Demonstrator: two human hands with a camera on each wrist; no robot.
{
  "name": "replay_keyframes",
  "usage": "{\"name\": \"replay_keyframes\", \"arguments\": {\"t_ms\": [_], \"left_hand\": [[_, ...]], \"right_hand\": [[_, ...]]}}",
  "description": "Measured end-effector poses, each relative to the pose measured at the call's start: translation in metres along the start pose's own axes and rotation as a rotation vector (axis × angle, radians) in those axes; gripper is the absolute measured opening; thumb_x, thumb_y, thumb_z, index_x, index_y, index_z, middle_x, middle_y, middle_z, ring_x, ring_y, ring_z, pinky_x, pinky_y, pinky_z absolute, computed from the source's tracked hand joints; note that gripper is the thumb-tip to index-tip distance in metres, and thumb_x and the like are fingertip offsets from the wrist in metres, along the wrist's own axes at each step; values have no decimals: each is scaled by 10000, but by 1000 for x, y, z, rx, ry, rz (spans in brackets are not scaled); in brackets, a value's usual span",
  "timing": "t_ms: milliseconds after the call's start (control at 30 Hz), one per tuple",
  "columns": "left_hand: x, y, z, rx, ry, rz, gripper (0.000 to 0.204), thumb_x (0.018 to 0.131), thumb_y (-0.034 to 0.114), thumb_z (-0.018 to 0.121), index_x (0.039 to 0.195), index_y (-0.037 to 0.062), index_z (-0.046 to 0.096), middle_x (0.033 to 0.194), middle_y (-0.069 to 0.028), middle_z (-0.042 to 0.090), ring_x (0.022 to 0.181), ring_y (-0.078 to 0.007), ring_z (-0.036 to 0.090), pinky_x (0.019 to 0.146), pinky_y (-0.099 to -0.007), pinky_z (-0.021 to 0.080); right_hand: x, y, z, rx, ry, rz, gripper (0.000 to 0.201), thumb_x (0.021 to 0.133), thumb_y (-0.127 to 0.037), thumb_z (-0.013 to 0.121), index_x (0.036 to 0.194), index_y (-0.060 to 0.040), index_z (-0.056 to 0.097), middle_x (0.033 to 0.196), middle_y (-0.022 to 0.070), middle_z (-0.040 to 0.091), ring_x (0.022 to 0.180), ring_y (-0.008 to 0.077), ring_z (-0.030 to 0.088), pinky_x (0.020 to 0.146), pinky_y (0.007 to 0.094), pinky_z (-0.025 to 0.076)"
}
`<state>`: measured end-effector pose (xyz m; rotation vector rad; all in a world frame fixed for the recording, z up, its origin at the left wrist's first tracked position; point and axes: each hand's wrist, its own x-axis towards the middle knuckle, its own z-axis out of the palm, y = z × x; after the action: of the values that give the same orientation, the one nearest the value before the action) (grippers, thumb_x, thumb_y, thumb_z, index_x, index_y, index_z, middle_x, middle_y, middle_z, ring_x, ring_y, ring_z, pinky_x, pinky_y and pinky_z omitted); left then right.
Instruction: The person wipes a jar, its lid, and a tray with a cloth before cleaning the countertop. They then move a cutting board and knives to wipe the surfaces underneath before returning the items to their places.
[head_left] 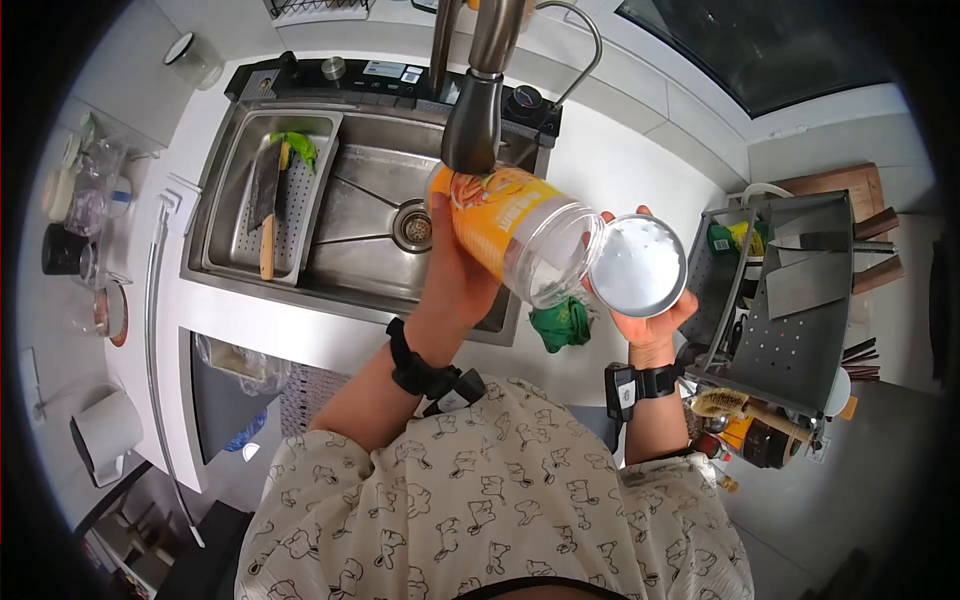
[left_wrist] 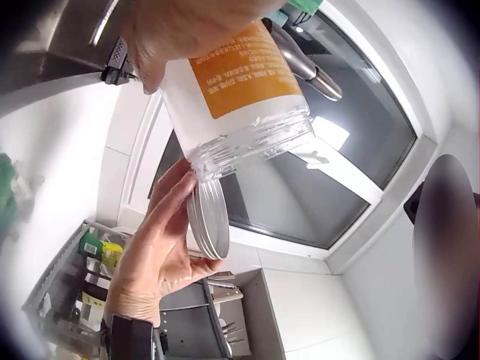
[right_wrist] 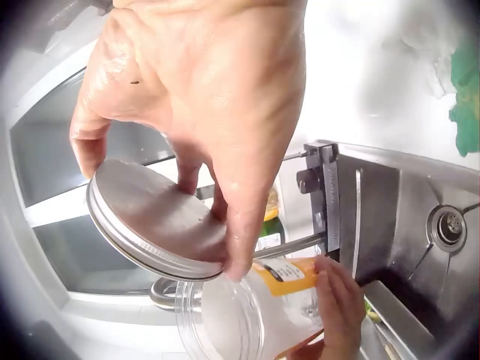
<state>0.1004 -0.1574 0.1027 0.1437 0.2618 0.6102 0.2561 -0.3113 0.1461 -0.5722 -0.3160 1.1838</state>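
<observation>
A clear plastic jar (head_left: 500,225) with an orange and yellow label is gripped round its body by my left hand (head_left: 462,270). It lies tilted, its bare threaded mouth facing right, below the faucet head (head_left: 470,125). My right hand (head_left: 650,325) holds a round silver screw lid (head_left: 638,266) by its rim, close beside the mouth. The lid's pale inner face shows in the head view. In the right wrist view, fingers and thumb spread round the lid's edge (right_wrist: 161,225). Both hands look wet in the wrist views.
A steel sink (head_left: 375,200) lies left, with a perforated tray (head_left: 225,240) holding a cleaver (head_left: 266,200) and a green vegetable (head_left: 300,148). A green cloth (head_left: 560,325) is on the counter beneath the jar. A grey rack (head_left: 800,290) with knives stands right.
</observation>
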Motion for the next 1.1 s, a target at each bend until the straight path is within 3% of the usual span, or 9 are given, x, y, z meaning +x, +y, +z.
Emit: {"name": "replay_keyframes", "arguments": {"t_ms": [233,333,400,467,633,733,800,933,1100], "left_hand": [[-12,1,12,-38,-52,-22,639,915,584,352,1353,119,354,1323,-80,466,1222,-231,454,1030,-417,369],[-14,-1,11,-15,-36,37,611,928,550,364,1350,107,356,1316,-70,474,1218,-218,457,1037,-390,363],[-9,-5,6,-4,16,93,594,935,532,371,1346,103,359,1311,-63,480,1214,-211,461,1036,-380,363],[-1,-17,-5,84,47,162,570,936,514,393,1335,108,373,1306,-50,485,1211,-198,461,1031,-374,365],[-9,-24,14,10,182,132,524,924,423,501,1328,144,319,1323,-35,449,1212,-187,459,1032,-398,365],[-10,-29,9,2,153,79,816,830,432,648,1270,104,45,1294,-141,332,1201,-221,451,998,-406,418],[-14,-34,7,-31,214,2,571,911,362,553,1335,165,225,1323,-66,415,1232,-198,433,1041,-424,361],[-11,-40,5,90,192,95,792,839,373,654,1301,112,66,1264,-137,358,1209,-224,425,979,-404,426],[-10,-39,-10,357,44,239,778,860,291,643,1339,103,59,1256,-128,367,1187,-216,428,970,-386,423]], "right_hand": [[-9,0,2,66,-95,0,1009,586,-386,725,1427,-118,236,1418,260,277,1283,417,337,944,617,395],[-8,1,19,-148,50,-66,953,644,-272,727,1428,-96,215,1406,229,318,1287,336,365,1025,495,367],[-8,4,26,-856,151,-156,944,650,-191,764,1421,-94,228,1410,177,329,1306,280,341,1045,454,345],[-7,5,34,-1319,-19,-201,989,601,-191,823,1409,-117,258,1440,118,248,1339,247,272,1045,424,349],[-7,8,41,-1550,-10,-349,951,623,-215,809,1400,-97,273,1423,129,253,1318,270,302,1020,442,381],[-9,-2,46,-1611,67,-203,888,671,-250,779,1390,-88,283,1385,134,322,1257,276,392,961,419,444],[-7,0,45,-1579,172,-154,825,723,-329,722,1383,-86,290,1347,136,372,1221,271,430,915,402,476],[-10,2,35,-1316,479,76,731,858,-558,483,1360,-56,306,1193,168,517,1070,236,558,741,351,555],[-12,-24,3,-582,170,555,775,901,-646,236,1351,-18,304,1201,176,541,926,235,645,592,317,593]]}}
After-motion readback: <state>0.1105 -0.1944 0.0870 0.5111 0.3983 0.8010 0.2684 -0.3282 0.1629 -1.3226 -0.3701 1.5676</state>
